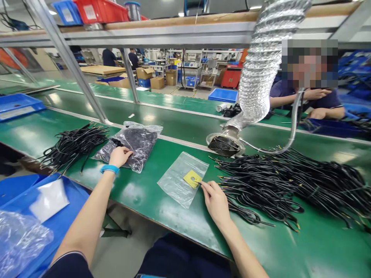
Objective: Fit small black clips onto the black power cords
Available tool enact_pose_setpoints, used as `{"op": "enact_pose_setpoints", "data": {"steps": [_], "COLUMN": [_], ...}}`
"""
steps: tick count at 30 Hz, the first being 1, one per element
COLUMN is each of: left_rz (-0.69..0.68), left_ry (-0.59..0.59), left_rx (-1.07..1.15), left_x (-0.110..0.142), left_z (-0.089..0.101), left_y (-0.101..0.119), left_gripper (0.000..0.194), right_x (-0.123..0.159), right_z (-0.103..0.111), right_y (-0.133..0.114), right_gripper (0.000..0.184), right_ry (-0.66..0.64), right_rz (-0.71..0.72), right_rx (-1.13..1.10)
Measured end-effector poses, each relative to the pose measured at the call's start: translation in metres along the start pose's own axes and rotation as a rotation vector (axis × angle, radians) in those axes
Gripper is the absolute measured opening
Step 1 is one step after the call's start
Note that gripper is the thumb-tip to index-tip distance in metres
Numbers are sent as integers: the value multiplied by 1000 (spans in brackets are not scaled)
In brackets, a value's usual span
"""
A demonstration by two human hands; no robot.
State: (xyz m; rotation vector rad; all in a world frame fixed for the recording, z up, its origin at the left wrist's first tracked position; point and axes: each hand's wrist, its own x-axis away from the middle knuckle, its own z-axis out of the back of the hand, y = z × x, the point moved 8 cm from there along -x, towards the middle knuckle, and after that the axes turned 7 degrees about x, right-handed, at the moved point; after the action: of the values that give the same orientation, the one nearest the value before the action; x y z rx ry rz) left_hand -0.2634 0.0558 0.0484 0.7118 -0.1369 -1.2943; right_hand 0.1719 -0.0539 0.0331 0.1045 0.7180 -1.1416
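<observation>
My left hand (119,156), with a blue wristband, reaches into the open end of a clear plastic bag of small black parts (133,143); its fingers are curled and what they grip is hidden. My right hand (215,201) is pinched on something small at the edge of a yellow piece (192,178) lying on an empty clear bag (182,178). A large heap of black cables (292,185) lies just right of this hand.
Another bundle of black cables (74,146) lies at the left. A silver flexible duct with a fan head (228,143) hangs over the green bench (139,193). Blue bins (55,216) sit at lower left. A person (304,100) works across the bench.
</observation>
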Motion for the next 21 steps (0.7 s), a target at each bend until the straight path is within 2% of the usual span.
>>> {"op": "enact_pose_setpoints", "data": {"steps": [3,6,11,13,15,16,18,19,21], "left_rz": [28,39,57,63,59,51,15,-9,-52], "left_ry": [20,63,259,343,376,371,276,196,-103], "left_rx": [62,129,243,406,637,737,850,882,992], "left_x": [5,8,10,11,14,16,23,29,46], "left_z": [5,10,29,36,34,30,11,-3,-43], "left_y": [-6,-8,-1,7,21,32,66,87,136], "left_gripper": [13,12,11,16,23,28,36,38,40], "right_x": [-1,0,5,5,5,4,3,2,1], "right_z": [-5,-14,-25,-23,-18,-15,-8,-5,1], "right_y": [0,-5,-15,-15,-13,-11,-6,-3,0], "right_gripper": [34,35,41,38,34,32,28,26,24], "right_ry": [31,-10,-84,-79,-50,-30,21,50,113], "right_rz": [-7,59,171,163,118,83,4,-31,-84], "right_rx": [13,108,285,272,203,150,22,-47,-173]}}
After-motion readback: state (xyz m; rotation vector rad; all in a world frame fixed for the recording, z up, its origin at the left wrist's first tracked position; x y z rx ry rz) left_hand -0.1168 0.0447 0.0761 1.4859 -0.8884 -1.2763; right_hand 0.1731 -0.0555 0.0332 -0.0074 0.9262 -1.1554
